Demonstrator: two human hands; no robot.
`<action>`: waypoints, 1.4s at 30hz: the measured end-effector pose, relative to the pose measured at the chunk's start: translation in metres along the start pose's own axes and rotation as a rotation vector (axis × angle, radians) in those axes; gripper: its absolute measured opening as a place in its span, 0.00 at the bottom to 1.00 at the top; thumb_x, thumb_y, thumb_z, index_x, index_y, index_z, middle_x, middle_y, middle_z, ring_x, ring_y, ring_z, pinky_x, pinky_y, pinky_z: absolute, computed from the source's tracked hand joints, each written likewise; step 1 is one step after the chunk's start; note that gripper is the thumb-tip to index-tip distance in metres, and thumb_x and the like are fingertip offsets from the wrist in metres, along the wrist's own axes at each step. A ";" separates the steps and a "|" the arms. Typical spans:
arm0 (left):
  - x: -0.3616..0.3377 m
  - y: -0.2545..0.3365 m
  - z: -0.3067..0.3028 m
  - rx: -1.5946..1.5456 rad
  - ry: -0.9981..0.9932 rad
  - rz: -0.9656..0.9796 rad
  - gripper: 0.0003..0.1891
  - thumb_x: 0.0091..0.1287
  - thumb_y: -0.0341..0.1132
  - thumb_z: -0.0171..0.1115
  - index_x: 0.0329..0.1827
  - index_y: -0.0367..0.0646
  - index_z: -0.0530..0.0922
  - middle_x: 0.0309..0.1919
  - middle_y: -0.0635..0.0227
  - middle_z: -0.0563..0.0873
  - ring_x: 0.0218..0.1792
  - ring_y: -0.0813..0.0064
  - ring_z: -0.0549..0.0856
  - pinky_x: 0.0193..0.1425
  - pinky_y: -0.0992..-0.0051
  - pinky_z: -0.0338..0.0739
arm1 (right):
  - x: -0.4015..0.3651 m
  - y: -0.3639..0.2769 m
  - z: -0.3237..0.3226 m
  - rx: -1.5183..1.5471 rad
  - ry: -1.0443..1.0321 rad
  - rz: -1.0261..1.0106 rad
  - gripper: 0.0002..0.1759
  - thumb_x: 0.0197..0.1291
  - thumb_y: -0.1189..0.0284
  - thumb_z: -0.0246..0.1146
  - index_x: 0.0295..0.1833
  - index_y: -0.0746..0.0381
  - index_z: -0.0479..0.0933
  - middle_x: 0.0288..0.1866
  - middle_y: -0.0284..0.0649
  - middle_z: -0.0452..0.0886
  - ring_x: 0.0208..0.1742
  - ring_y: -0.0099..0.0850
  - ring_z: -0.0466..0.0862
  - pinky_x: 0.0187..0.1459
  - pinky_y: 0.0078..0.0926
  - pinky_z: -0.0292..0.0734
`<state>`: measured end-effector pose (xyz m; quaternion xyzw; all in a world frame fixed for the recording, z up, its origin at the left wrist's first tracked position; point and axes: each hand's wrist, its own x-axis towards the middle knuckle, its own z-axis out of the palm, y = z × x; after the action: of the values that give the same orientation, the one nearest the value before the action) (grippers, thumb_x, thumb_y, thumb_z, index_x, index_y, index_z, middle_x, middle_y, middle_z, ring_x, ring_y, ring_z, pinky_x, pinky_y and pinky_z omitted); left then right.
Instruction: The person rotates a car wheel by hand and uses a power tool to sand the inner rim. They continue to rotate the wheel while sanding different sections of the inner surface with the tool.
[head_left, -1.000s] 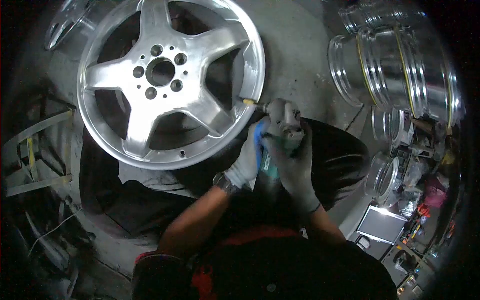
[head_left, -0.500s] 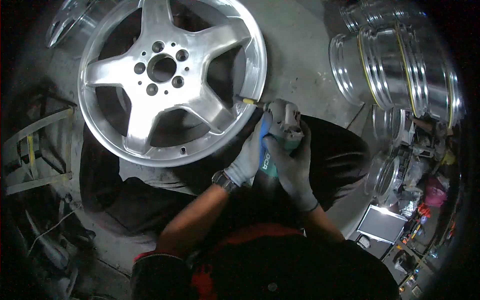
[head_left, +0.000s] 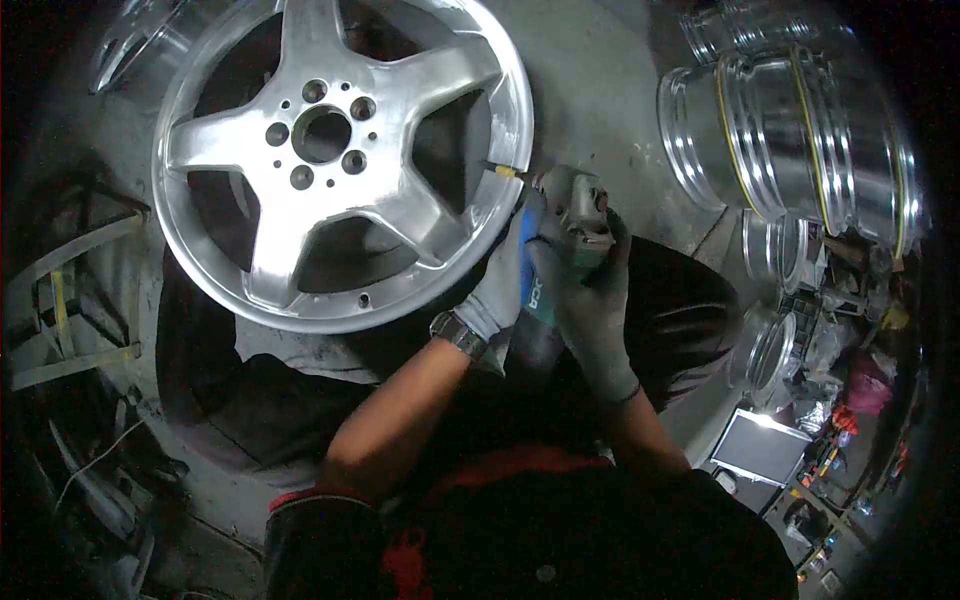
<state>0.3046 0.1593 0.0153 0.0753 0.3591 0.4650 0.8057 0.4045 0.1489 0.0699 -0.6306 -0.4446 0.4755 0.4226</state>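
A bare silver alloy wheel [head_left: 300,205] with five broad spokes lies face up in front of my knees. Both my gloved hands are wrapped round an angle grinder [head_left: 570,205] with a green and dark body. My left hand [head_left: 497,295], with a watch at the wrist, closes on its left side, close to the wheel's lip. From the right, my right hand [head_left: 592,325] grips the body just behind the metal head. A thin yellowish disc [head_left: 505,171], seen nearly edge-on, overlaps the right inner rim between two spokes.
Several polished wheel barrels [head_left: 780,140] lie on their sides at the right. Below them are smaller rings [head_left: 770,350], clutter and a bright-edged flat panel [head_left: 762,448]. A metal frame [head_left: 75,290] stands at the left. Part of another wheel [head_left: 140,40] shows at the upper left.
The grinder has shifted up along the right rim, its disc now higher on the lip. Both hands moved with it and kept their grip; the wheel has barely shifted.
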 end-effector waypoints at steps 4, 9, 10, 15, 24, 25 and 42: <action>0.021 -0.029 -0.021 -0.084 -0.079 0.119 0.31 0.86 0.51 0.41 0.80 0.37 0.62 0.73 0.61 0.74 0.72 0.70 0.74 0.78 0.66 0.68 | -0.004 0.001 0.000 -0.094 -0.020 0.022 0.45 0.61 0.80 0.75 0.78 0.64 0.56 0.67 0.46 0.74 0.63 0.32 0.80 0.59 0.30 0.83; 0.027 -0.043 -0.033 0.415 -0.009 0.452 0.27 0.87 0.48 0.41 0.78 0.37 0.65 0.68 0.60 0.79 0.65 0.69 0.81 0.69 0.69 0.78 | -0.001 0.016 -0.004 -0.102 -0.043 -0.090 0.46 0.60 0.79 0.76 0.78 0.64 0.56 0.67 0.46 0.74 0.63 0.32 0.80 0.59 0.30 0.82; 0.027 -0.034 -0.027 0.414 -0.012 0.450 0.27 0.87 0.48 0.41 0.78 0.37 0.65 0.68 0.60 0.79 0.65 0.69 0.81 0.69 0.69 0.78 | 0.004 0.014 -0.003 -0.090 -0.026 -0.129 0.47 0.59 0.78 0.76 0.78 0.64 0.56 0.67 0.46 0.74 0.62 0.32 0.80 0.59 0.30 0.82; 0.047 -0.023 -0.022 -0.091 -0.090 0.179 0.28 0.87 0.47 0.39 0.80 0.37 0.63 0.69 0.61 0.77 0.67 0.70 0.78 0.75 0.69 0.71 | 0.014 0.005 0.001 -0.086 0.032 -0.049 0.46 0.59 0.77 0.76 0.78 0.64 0.57 0.67 0.46 0.74 0.63 0.32 0.80 0.60 0.31 0.81; -0.022 -0.022 -0.022 -0.015 -0.051 0.011 0.39 0.82 0.62 0.44 0.81 0.36 0.61 0.71 0.59 0.76 0.70 0.71 0.76 0.77 0.70 0.68 | -0.033 0.009 -0.001 0.035 -0.034 0.073 0.49 0.57 0.72 0.78 0.78 0.64 0.55 0.68 0.46 0.74 0.66 0.33 0.78 0.65 0.34 0.78; -0.031 -0.014 -0.015 -0.013 -0.012 -0.042 0.40 0.82 0.62 0.45 0.82 0.36 0.59 0.73 0.58 0.75 0.71 0.69 0.76 0.77 0.69 0.68 | -0.034 0.007 -0.001 0.022 -0.056 0.100 0.47 0.59 0.75 0.76 0.78 0.64 0.56 0.68 0.45 0.74 0.66 0.32 0.78 0.65 0.34 0.78; 0.041 -0.036 -0.018 0.325 -0.004 0.158 0.26 0.86 0.50 0.43 0.78 0.44 0.67 0.68 0.60 0.79 0.65 0.67 0.81 0.72 0.67 0.76 | 0.014 -0.015 -0.013 -0.035 -0.017 0.013 0.48 0.59 0.73 0.78 0.78 0.66 0.55 0.65 0.47 0.78 0.61 0.32 0.81 0.61 0.31 0.80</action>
<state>0.3309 0.1684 -0.0353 0.2333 0.4210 0.4627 0.7445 0.4172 0.1643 0.0838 -0.6367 -0.4523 0.4756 0.4048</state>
